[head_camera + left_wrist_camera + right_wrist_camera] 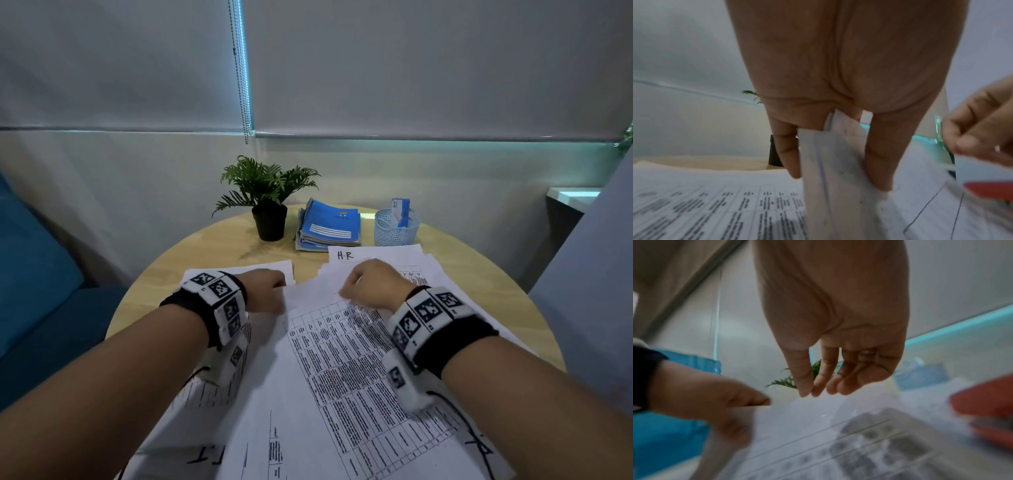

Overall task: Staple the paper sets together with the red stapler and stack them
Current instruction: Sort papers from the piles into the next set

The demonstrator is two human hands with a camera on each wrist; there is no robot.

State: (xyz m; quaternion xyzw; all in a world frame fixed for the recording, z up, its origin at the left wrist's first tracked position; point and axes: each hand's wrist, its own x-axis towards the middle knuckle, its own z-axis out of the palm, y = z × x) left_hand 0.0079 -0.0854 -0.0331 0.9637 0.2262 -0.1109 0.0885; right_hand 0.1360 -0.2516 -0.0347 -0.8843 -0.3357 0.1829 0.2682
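Printed paper sets cover the near half of the round table, with a table-printed sheet (342,359) on top in the middle. My left hand (265,291) pinches the upper edge of a paper set (830,154) between thumb (884,154) and fingers and lifts it. My right hand (363,284) hovers just right of it. Its fingers hang loosely curled, and the fingertips (818,391) sit at the top edge of the lifted sheet (818,426) with no grip showing. The red stapler (982,402) lies on the papers to the right; my right wrist hides it in the head view.
A sheet marked H.R (346,255) lies behind my right hand. At the back of the table (191,246) stand a potted plant (269,222), blue notebooks (330,224) and a mesh cup (395,228). A blue sofa (34,274) is on the left.
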